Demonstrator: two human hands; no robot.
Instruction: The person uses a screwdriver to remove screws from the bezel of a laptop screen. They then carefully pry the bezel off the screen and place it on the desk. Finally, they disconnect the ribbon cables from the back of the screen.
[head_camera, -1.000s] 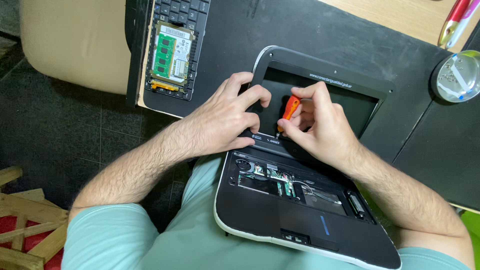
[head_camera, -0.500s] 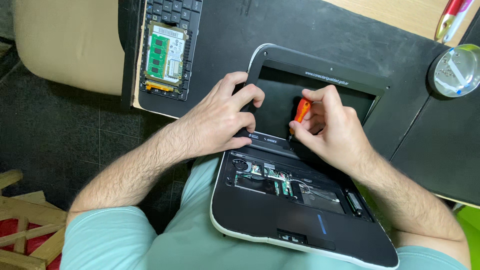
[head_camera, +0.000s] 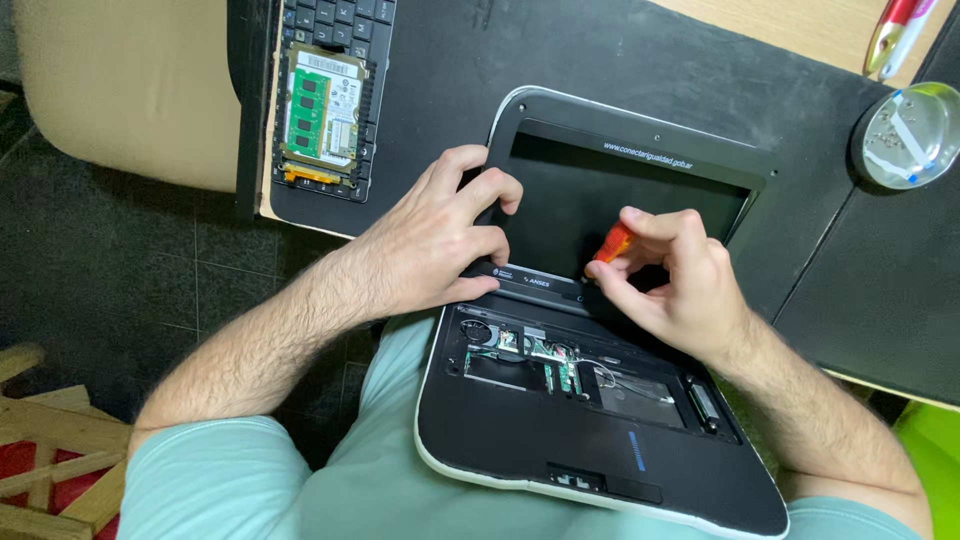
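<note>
Since last frame: right hand (head_camera: 675, 275) has slid right along the bottom edge of the screen with the orange tool, left hand (head_camera: 440, 240) pretty much stayed put on the lid
Floor: dark tiles (head_camera: 130, 270) on the left side of the shot, so we're looking straight down past the desk edge
Desk: wooden top (head_camera: 790, 25) mostly covered by a big black mat (head_camera: 480, 60), a second black mat (head_camera: 890, 300) butts up against it on the right
Chair: beige cushioned seat (head_camera: 120, 90) top left, just beside the desk
Wooden frame: some pale slats (head_camera: 50, 450) over something red, bottom left corner on the floor
Laptop: small black netbook (head_camera: 600, 440) with a white rim, base resting on the person's lap, lid lying back flat on the mat, keyboard out so the board and fan are showing
Keyboard: the pulled keyboard (head_camera: 350, 20) sits top left on the mat, with a green circuit board (head_camera: 320, 105) lying on top of it
Metal dish: round little bowl (head_camera: 910, 135) at the right, a few tiny screws in it I think, too small to be sure
Pens: red and silver ones (head_camera: 900, 30) top right corner
Left hand: fingers spread and curled over the lid's left edge, thumb on the hinge strip, pressing it down
Right hand: closed in a pinch on the orange tool (head_camera: 614, 243), tip right at the lower bezel; can't see the tip itself
</note>
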